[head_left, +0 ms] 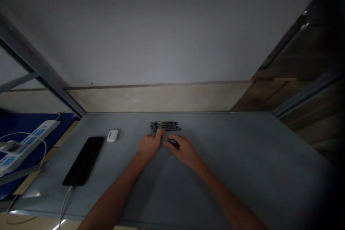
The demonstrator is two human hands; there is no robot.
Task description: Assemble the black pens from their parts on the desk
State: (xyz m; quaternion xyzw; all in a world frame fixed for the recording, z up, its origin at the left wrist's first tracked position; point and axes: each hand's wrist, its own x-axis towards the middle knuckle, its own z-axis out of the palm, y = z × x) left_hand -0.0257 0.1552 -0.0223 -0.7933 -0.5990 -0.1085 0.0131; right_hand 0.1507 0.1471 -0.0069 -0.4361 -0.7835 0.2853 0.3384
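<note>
Several dark pens (165, 124) lie side by side on the grey table (237, 158), just beyond my hands. My right hand (184, 150) is closed around a black pen part (174, 143), its tip pointing toward the other hand. Close beside it, my left hand (150, 146) has its fingers curled together, thumb up. A thin piece seems to run between the two hands, but the left fingers hide what they hold.
To the left lie a black phone (84, 161) with a charging cable (64, 203) and a white earbud case (112, 136). Beyond the table's left edge is a white power strip (29, 145) on a blue surface. A wall (161, 99) closes off the back.
</note>
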